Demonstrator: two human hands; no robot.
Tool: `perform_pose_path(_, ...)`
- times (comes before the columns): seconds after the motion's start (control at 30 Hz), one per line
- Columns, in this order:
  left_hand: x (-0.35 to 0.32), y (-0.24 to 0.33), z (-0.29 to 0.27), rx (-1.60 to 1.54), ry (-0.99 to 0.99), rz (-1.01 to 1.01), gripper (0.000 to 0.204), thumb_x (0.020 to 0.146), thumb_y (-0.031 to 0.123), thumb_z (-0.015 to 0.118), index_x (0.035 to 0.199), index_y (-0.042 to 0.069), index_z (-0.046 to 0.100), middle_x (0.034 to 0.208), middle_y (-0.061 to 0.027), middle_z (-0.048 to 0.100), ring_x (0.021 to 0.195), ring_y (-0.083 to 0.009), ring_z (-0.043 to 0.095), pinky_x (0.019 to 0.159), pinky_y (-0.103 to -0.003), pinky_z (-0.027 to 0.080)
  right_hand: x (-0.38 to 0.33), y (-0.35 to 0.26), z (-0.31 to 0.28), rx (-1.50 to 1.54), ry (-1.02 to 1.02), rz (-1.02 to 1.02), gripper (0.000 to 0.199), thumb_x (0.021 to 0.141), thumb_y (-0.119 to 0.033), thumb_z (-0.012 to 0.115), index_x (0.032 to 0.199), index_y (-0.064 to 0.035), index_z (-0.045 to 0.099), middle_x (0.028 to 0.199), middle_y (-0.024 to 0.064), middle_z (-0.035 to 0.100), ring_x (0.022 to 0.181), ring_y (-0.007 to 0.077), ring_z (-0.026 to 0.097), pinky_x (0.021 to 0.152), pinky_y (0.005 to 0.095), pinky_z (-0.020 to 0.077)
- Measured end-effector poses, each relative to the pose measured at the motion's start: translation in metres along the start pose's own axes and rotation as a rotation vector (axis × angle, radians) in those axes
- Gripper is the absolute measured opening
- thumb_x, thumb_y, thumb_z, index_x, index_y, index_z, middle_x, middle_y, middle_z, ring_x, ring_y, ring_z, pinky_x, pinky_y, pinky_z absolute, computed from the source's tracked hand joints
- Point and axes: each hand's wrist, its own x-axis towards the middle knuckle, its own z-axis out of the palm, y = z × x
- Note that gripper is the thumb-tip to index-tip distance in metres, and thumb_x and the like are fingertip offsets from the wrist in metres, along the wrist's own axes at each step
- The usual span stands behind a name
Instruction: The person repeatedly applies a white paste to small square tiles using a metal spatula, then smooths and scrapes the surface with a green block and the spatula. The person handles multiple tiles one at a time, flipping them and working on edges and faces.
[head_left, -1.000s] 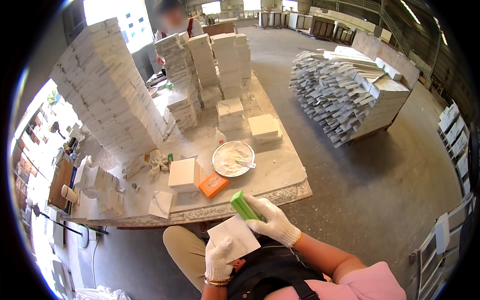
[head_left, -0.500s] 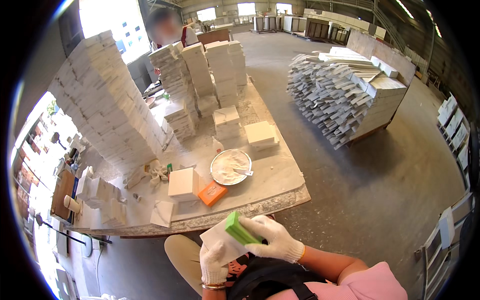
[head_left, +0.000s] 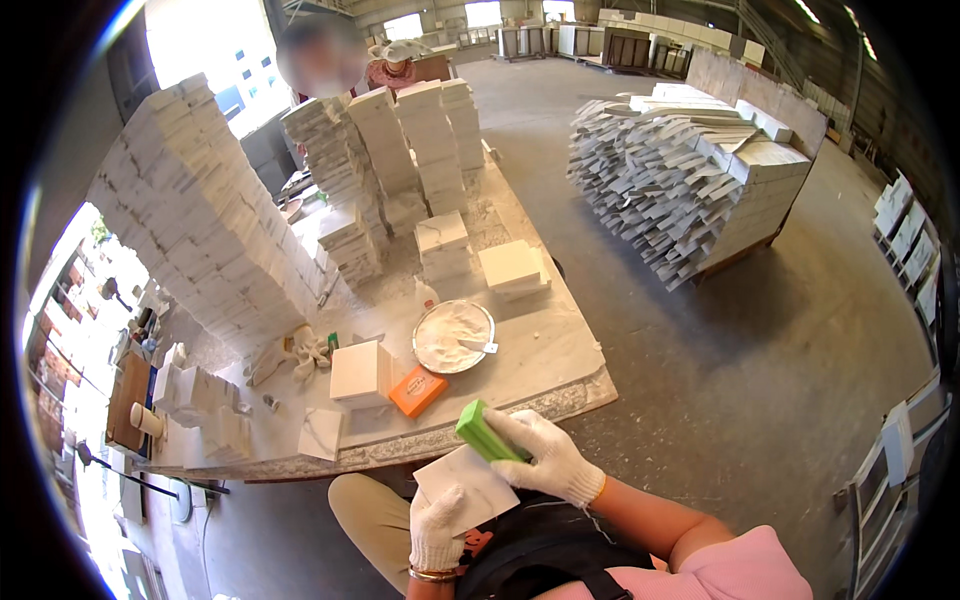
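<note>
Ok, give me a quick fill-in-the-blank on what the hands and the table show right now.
1. The right hand grips a ____ block against the white tile.
2. The left hand holds that tile from ____, over the lap.
3. On the table, the round bowl of white paste sits just behind an ____ block.
4. Both hands wear white ____.

Missing words: green; below; orange; gloves
</note>
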Motion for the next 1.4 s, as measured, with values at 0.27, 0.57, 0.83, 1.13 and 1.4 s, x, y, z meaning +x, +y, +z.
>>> perform_pose_path(0.27,0.0,0.011,0.004,0.043,0.008,0.03,0.056,0.088,0.007,0.066,0.139,-0.007,0.049,0.125,-0.0173,0.065,0.111,-0.0283,0.067,0.098,-0.041,0.055,-0.013,-0.016,0.004,-0.026,-0.081,-0.102,0.073,0.081,-0.024,0.078,0.148,-0.0079,0.052,0.117,0.0158,0.062,0.106,0.03,0.063,0.094,0.0374,0.0509)
perform_pose_path(0.57,0.001,0.013,-0.009,0.03,0.006,0.052,0.056,0.089,0.01,0.067,0.139,-0.006,0.049,0.126,-0.017,0.064,0.113,-0.0284,0.066,0.099,-0.04,0.055,-0.014,-0.032,0.006,-0.072,-0.138,-0.144,0.067,0.081,-0.025,0.078,0.143,-0.0073,0.058,0.112,0.015,0.064,0.102,0.0297,0.065,0.093,0.0371,0.0514)
perform_pose_path(0.83,-0.002,0.015,0.002,-0.018,0.051,0.086,0.054,0.088,0.007,0.068,0.137,-0.007,0.052,0.121,-0.0166,0.067,0.105,-0.0275,0.069,0.093,-0.041,0.057,-0.006,-0.025,0.006,0.022,-0.061,-0.145,0.068,0.081,-0.024,0.077,0.144,-0.0088,0.057,0.115,0.0168,0.064,0.104,0.029,0.064,0.093,0.0375,0.052)
perform_pose_path(1.13,-0.002,0.006,-0.007,0.049,0.051,0.025,0.058,0.086,0.011,0.071,0.138,-0.006,0.05,0.127,-0.0165,0.065,0.112,-0.0274,0.067,0.098,-0.041,0.056,0.0,-0.01,0.005,-0.008,-0.001,-0.082,0.072,0.082,-0.026,0.077,0.147,-0.0074,0.053,0.115,0.0157,0.063,0.101,0.0294,0.064,0.092,0.0374,0.0518)
perform_pose_path(1.4,-0.001,0.003,0.0,0.024,0.064,-0.022,0.054,0.087,0.006,0.069,0.137,-0.006,0.052,0.123,-0.0161,0.066,0.108,-0.0271,0.068,0.096,-0.04,0.056,0.007,0.002,0.004,0.015,0.049,0.037,0.07,0.082,-0.026,0.077,0.146,-0.0071,0.055,0.118,0.0162,0.062,0.105,0.0293,0.063,0.094,0.0375,0.0509)
